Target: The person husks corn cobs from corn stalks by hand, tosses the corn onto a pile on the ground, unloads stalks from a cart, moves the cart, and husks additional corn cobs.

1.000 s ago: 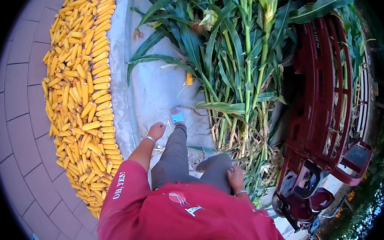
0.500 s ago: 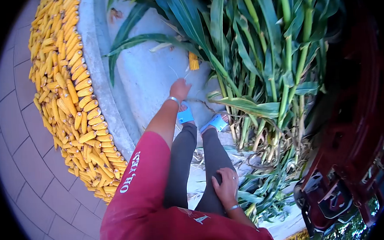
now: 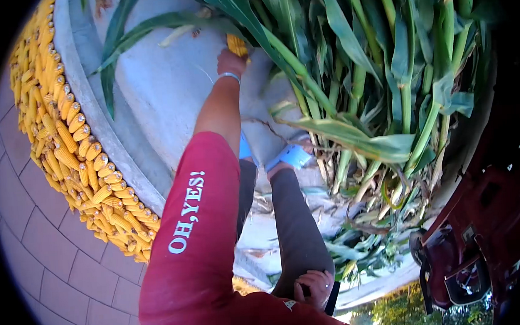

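Observation:
My left hand (image 3: pixel 230 63) is stretched far forward and low, its fingers closed round the near end of a yellow corn cob (image 3: pixel 237 45) on the pale ground (image 3: pixel 159 88). Part of the cob is hidden by the hand. My right hand (image 3: pixel 315 286) rests on my right thigh with nothing in it, its fingers loosely bent and apart. Beside the left hand, tall green corn stalks (image 3: pixel 356 87) stand or lean in a thick bunch to the right.
Many husked corn cobs (image 3: pixel 71 143) lie heaped along a concrete kerb (image 3: pixel 115 149) on the left, with paving tiles (image 3: pixel 52 232) beyond. Dark red machinery (image 3: pixel 464 246) stands at the right. Cut leaves (image 3: pixel 359 254) litter the ground near my blue sandals (image 3: pixel 295 156).
My left hand has moved forward and closed on the corn cob. My body leans further forward. My right hand stays on my thigh, its fingers more bent.

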A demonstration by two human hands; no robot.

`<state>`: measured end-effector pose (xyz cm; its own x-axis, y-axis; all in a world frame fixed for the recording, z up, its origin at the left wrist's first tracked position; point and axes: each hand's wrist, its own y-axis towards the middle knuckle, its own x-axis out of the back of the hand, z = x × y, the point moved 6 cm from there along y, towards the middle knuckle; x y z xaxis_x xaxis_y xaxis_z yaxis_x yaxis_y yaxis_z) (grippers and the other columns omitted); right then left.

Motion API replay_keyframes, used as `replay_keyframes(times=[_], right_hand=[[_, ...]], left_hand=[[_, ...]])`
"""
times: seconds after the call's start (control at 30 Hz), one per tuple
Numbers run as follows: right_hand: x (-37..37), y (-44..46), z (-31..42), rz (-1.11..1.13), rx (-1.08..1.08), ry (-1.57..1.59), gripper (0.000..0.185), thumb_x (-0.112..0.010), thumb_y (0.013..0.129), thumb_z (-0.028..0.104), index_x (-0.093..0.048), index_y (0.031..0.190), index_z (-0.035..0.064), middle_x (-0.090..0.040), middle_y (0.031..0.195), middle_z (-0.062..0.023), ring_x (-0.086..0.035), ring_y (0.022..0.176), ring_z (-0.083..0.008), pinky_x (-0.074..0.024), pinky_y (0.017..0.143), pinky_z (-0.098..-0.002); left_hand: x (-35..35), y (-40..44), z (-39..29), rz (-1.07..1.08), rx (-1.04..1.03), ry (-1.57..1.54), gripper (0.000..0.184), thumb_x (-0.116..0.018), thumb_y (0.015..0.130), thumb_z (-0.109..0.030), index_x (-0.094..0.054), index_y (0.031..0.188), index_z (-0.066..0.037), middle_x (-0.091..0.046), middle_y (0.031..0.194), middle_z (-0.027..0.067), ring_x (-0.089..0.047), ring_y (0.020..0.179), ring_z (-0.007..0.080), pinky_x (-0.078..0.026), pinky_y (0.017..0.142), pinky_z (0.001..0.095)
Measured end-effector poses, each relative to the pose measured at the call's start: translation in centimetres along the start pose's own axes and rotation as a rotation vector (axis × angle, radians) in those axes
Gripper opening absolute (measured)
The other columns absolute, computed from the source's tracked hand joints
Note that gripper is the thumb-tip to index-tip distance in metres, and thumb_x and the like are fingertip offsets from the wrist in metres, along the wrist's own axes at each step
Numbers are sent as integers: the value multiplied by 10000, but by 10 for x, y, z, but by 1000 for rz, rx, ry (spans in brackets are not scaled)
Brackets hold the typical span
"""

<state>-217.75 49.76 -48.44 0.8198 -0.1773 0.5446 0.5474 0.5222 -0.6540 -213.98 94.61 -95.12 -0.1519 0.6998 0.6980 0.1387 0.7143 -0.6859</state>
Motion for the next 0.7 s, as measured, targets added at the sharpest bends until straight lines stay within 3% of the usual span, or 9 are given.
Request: replay_keyframes(times=[0.1,0.23,0.27,0.3,0.43,0.47,0.57,0.63,0.7], right_hand=[[4,7,4,-22,21,0,191,-739,680,136,-635,838,159,-636,882,12,-616,932,-187,-314,1003,-422],[2,10,8,-10,58,-14,150,-722,694,141,-624,806,154,-629,867,10,-614,923,-187,-315,990,-427],[3,11,12,-18,60,-34,135,-718,697,141,-618,788,151,-627,862,5,-613,919,-191,-316,985,-429],[4,13,20,-37,63,-33,109,-705,708,138,-609,757,142,-625,852,-12,-611,898,-204,-331,963,-428],[9,17,41,-22,113,-42,74,-687,726,148,-621,741,119,-629,816,-56,-597,828,-250,-376,894,-414],[13,16,51,-43,153,-40,74,-687,726,148,-621,741,119,-629,816,-56,-597,828,-250,-376,894,-414],[11,17,59,-7,158,-102,101,-672,747,196,-656,715,102,-637,773,-90,-587,796,-282,-408,813,-404],[11,14,59,16,202,-125,113,-664,755,207,-665,733,96,-638,780,-102,-591,797,-290,-417,808,-403],[13,7,61,84,244,-160,165,-648,771,229,-671,744,68,-646,787,-138,-605,788,-328,-450,758,-424]], left_hand=[[-22,37,20,98,-132,-29,635,-778,658,-440,-604,1030,44,-657,1022,213,-641,958,341,-519,838,402],[10,-21,7,177,67,-192,793,-793,535,-516,-620,987,112,-662,1003,247,-664,937,316,-533,814,361],[-38,2,45,242,115,-378,744,-787,583,-485,-619,984,119,-674,968,223,-674,883,294,-537,765,355],[-5,-55,25,418,94,-630,714,-779,632,-460,-612,1000,129,-677,956,183,-666,839,252,-529,728,361],[19,-171,73,699,139,-500,495,-538,893,-449,-648,1077,-3,-676,944,75,-631,813,168,-504,720,329],[41,-219,69,817,248,-923,454,-519,912,-426,-646,1075,-22,-667,970,57,-620,785,148,-500,700,303],[143,-291,112,922,320,-950,351,-494,911,-466,-588,1079,-171,-634,901,-19,-589,767,98,-487,684,318],[284,-328,117,731,444,-1013,361,-453,954,-392,-536,1178,-121,-605,1082,39,-603,944,169,-519,811,342],[408,-300,160,455,166,-1529,310,-425,972,-257,-523,1194,-65,-597,1122,70,-601,975,191,-502,875,337]])
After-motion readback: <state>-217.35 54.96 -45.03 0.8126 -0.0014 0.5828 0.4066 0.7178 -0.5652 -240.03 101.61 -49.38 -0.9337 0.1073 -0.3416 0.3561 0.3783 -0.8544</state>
